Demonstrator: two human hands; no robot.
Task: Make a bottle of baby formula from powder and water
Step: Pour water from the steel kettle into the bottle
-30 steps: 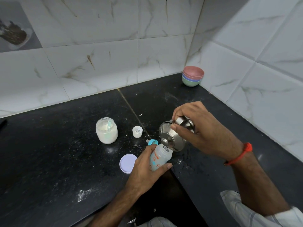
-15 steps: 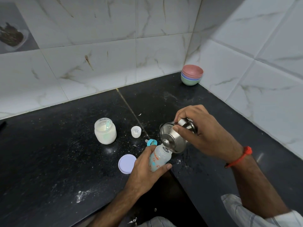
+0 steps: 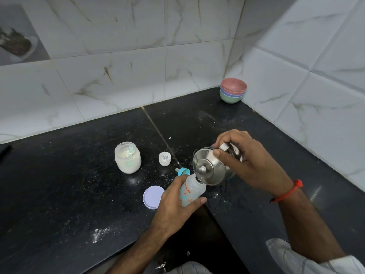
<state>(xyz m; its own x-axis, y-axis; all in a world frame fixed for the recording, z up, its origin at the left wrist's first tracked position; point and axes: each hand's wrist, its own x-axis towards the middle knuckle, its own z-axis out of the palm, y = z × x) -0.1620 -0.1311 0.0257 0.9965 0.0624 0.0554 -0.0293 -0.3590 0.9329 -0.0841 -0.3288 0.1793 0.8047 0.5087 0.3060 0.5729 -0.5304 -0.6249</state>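
My left hand (image 3: 175,204) grips a clear baby bottle (image 3: 190,191) with orange and blue print, tilted toward the right over the black counter (image 3: 69,194). My right hand (image 3: 248,163) holds a small steel kettle (image 3: 209,168) by its handle, tipped so its lidded top faces me and its lip sits at the bottle's open mouth. An open glass jar of white powder (image 3: 128,160) with a pale blue scoop inside stands to the left. The bottle's blue ring with teat (image 3: 182,172) lies just behind the bottle.
A lilac jar lid (image 3: 153,197) lies flat left of my left hand. A small white cap (image 3: 164,158) stands right of the jar. Stacked coloured bowls (image 3: 233,90) sit in the back corner. Spilled powder dots the counter; tiled walls close off the back and right.
The kettle has tipped slightly further over the bottle's mouth. Both hands stay in about the same place.
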